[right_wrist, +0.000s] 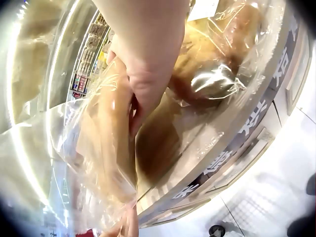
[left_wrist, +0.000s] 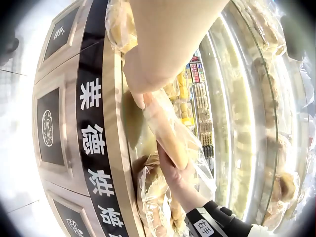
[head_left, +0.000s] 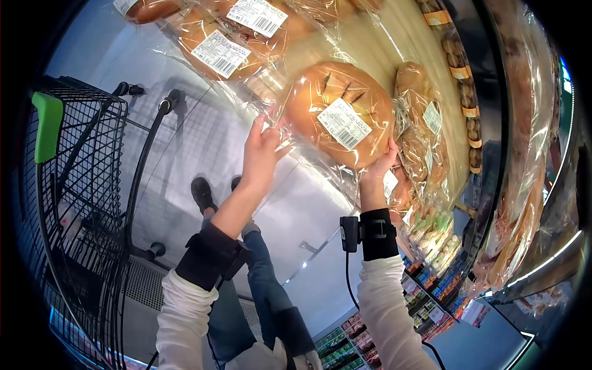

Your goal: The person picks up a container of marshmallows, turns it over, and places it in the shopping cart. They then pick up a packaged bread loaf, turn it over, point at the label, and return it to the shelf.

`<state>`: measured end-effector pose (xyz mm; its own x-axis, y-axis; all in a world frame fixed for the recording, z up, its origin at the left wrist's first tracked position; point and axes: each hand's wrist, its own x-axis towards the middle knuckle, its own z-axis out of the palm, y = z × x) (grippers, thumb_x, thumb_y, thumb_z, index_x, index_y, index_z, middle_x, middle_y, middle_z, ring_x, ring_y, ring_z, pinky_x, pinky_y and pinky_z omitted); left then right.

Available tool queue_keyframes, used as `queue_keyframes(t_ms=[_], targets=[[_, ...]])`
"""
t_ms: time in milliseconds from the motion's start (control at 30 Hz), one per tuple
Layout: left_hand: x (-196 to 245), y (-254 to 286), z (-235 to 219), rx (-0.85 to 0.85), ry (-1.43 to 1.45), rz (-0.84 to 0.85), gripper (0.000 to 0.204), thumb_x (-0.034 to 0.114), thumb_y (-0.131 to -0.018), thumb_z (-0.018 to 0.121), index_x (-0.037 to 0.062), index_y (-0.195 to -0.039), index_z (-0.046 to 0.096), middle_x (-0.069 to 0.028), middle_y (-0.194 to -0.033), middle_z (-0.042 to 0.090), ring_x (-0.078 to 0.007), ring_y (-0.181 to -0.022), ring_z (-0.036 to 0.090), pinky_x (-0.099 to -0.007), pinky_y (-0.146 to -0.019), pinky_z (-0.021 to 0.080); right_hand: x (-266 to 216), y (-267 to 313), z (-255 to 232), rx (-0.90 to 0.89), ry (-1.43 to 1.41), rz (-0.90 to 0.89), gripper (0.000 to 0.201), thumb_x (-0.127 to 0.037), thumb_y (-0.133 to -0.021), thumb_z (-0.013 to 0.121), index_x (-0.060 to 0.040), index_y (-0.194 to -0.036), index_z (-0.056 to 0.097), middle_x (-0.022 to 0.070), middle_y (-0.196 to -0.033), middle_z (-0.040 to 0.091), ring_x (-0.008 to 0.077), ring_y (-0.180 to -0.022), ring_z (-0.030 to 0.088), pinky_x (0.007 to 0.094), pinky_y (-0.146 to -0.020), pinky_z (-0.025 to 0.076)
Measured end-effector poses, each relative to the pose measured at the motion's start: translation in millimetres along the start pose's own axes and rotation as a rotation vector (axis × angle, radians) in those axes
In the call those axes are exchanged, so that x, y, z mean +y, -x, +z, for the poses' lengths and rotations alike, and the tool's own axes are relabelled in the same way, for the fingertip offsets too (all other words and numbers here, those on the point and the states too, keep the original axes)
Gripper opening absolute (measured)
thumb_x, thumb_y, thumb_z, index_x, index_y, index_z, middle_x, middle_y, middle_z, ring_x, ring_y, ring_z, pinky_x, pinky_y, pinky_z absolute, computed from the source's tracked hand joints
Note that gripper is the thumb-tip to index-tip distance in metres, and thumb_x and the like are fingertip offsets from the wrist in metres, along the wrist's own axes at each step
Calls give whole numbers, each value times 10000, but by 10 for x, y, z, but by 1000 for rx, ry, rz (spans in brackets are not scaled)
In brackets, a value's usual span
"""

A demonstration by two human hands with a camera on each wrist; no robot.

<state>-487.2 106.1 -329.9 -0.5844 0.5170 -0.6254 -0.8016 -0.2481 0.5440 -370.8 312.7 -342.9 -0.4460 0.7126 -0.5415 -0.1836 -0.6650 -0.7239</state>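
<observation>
A large round loaf of bread in a clear plastic bag, golden with dark slashes and a white barcode label, is held up between both hands. My left hand pinches the bag at the loaf's left side. My right hand grips the loaf's lower right edge, thumb on the near face. Both wrist views show the bagged loaf edge-on over the wooden shelf, with a hand at each end. The fingers behind the loaf are mostly hidden in the head view.
Bagged loaves lie on the shelf right of the held loaf, and more labelled bread sits at upper left. A wooden counter front with black lettering edges the shelf. A shopping cart with a green handle stands at left.
</observation>
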Motion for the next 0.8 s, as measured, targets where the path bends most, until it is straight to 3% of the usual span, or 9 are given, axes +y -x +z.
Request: queue_keyframes(t_ms=[100,233,333,367,467,500,600,700,800], targets=[[46,-67,-31,39,11,39,428,97,-893,310,99,-1297,167,-163,-1245,355,-259,-1092,433,-354,-859,407,-65,-151,86,-80,115,117,425,-221,-801,476,-7,-1159,393,107,-1055,512,221,-937,505,341,-843,388],[32,-195,-59,87,102,43,424,119,-889,340,81,-1283,186,-151,-1244,350,-260,-1100,422,-362,-865,398,-232,-224,86,-181,538,39,516,-19,-786,500,57,-1229,248,131,-1104,470,197,-922,506,285,-799,414],[-87,-302,-61,61,139,81,389,154,-896,340,46,-1253,230,-132,-1241,351,-216,-1083,423,-345,-870,385,-215,-421,71,-72,802,49,540,-11,-774,518,41,-1239,249,119,-1085,476,185,-894,511,262,-762,421],[-136,-333,-64,66,144,89,391,165,-895,349,38,-1247,236,-132,-1234,359,-212,-1087,419,-347,-878,381,-245,-454,62,-192,859,111,547,-102,-798,515,26,-1254,240,122,-1129,459,203,-949,492,310,-803,401],[-206,-341,-67,87,149,66,406,195,-889,376,18,-1234,253,-130,-1213,380,-202,-1101,409,-353,-901,368,-273,-411,141,-32,492,162,550,-221,-820,492,22,-1249,247,147,-1213,405,246,-1058,438,369,-881,345],[-226,-315,-51,96,141,29,414,203,-887,384,14,-1233,256,-129,-1207,387,-200,-1105,408,-354,-906,364,-237,-406,182,57,440,111,507,-322,-841,440,46,-1161,301,172,-1135,426,274,-1036,430,370,-892,333],[-283,-257,-54,73,88,-8,432,213,-884,400,4,-1238,266,-130,-1206,394,-201,-1120,399,-348,-915,358,-283,-386,235,171,325,20,672,-362,-826,449,70,-1248,155,220,-1281,279,309,-1175,317,397,-964,260],[-288,-257,-35,53,62,23,444,213,-885,399,-2,-1249,265,-138,-1221,384,-205,-1133,390,-337,-910,364,-481,-599,137,200,162,-65,702,-355,-824,453,118,-1232,133,248,-1267,281,322,-1184,306,412,-970,298],[-288,-264,1,39,71,53,434,199,-890,379,-5,-1256,265,-149,-1229,378,-211,-1141,384,-327,-898,376,-673,-741,111,167,-215,101,576,-247,-854,411,143,-1209,179,254,-1243,313,338,-1156,339,395,-956,344]])
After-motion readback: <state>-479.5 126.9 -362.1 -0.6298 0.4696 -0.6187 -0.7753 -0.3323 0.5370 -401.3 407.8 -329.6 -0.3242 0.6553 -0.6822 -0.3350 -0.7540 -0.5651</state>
